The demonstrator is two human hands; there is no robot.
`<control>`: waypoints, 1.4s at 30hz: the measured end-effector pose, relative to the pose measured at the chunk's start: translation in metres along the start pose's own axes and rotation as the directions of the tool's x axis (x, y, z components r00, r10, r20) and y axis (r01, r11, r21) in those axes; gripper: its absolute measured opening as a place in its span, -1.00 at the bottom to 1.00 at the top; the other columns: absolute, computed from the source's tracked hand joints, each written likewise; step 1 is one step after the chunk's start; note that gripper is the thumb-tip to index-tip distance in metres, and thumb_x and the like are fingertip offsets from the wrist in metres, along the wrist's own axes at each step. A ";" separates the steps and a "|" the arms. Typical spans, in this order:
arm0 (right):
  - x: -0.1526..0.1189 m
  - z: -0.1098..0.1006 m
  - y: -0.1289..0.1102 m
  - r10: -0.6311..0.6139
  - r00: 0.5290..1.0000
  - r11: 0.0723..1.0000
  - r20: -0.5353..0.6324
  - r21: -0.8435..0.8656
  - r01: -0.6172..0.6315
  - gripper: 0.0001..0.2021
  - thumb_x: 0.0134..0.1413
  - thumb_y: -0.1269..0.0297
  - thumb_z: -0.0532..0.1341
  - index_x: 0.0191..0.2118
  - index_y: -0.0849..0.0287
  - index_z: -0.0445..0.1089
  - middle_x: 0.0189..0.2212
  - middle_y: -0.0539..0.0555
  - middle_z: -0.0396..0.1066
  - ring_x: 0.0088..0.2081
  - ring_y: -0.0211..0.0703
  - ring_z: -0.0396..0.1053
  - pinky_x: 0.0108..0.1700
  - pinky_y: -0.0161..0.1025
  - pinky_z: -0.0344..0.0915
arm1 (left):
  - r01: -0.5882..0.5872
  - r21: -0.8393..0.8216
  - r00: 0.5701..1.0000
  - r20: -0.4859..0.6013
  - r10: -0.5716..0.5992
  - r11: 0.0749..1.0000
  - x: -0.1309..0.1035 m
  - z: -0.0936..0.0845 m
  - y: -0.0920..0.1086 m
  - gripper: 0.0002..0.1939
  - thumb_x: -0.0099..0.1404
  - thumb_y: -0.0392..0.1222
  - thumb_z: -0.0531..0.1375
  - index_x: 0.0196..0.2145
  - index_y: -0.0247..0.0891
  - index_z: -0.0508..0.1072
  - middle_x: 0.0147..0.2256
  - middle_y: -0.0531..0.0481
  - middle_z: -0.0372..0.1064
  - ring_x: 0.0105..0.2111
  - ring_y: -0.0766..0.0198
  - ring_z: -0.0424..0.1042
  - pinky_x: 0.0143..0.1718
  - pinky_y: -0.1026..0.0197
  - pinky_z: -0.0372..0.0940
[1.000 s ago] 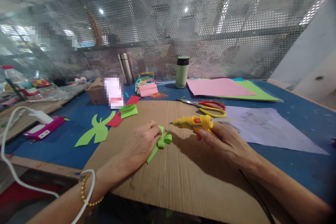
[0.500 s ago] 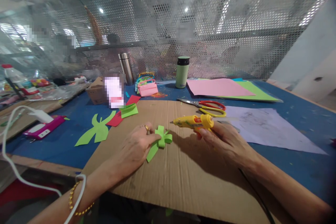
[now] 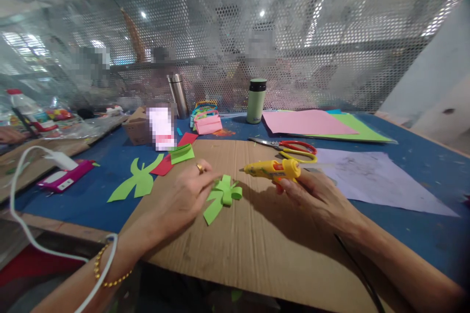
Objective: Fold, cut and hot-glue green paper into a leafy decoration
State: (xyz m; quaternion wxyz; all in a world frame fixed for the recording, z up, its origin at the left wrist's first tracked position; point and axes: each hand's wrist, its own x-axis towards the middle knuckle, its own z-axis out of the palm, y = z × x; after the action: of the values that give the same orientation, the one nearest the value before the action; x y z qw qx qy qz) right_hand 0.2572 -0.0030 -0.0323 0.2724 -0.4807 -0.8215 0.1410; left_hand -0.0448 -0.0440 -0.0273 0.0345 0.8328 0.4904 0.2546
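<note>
A light green paper bow [image 3: 226, 191] with looped strips and a pointed tail lies on a brown cardboard sheet [image 3: 257, 249]. At its left edge is my left hand [image 3: 189, 188], with the fingers stretched out toward the upper loop; whether they touch the paper I cannot tell. My right hand [image 3: 319, 195] is wrapped around the handle of a yellow hot glue gun [image 3: 271, 170], its nozzle pointing left, just above and to the right of the bow. Beyond the glue gun lie scissors [image 3: 282, 145] with red and yellow handles.
Left of the cardboard are a green paper cutout [image 3: 137, 181], red paper [image 3: 162, 166] and a purple power strip [image 3: 66, 176] with a white cable. Behind stand a steel flask [image 3: 178, 95], a green tumbler [image 3: 256, 101] and a small pink paper bag [image 3: 208, 123]. Coloured sheets [image 3: 312, 122] lie at right.
My left thumb has come off the middle of the bow, and that hand has shifted slightly left and up. The right hand with the glue gun is nearly unmoved.
</note>
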 end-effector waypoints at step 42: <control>0.025 -0.013 -0.032 -0.113 0.935 0.991 0.337 0.103 0.082 -0.42 0.28 -0.26 0.01 -0.45 0.12 0.43 -0.60 0.00 0.21 -0.55 -0.18 0.14 -0.51 -0.22 0.02 | 0.269 -0.462 0.963 0.132 -0.234 0.845 0.043 0.008 -0.020 -0.62 0.37 -0.27 0.02 0.03 -0.32 0.50 -0.20 -0.11 0.59 -0.27 0.22 0.51 -0.24 0.18 0.38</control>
State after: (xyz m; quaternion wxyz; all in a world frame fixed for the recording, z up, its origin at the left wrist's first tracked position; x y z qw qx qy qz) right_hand 0.2324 0.0027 0.0015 0.1531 -0.3951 -0.8722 0.2445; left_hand -0.0401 0.0032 -0.0237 0.2883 0.7357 0.5160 0.3307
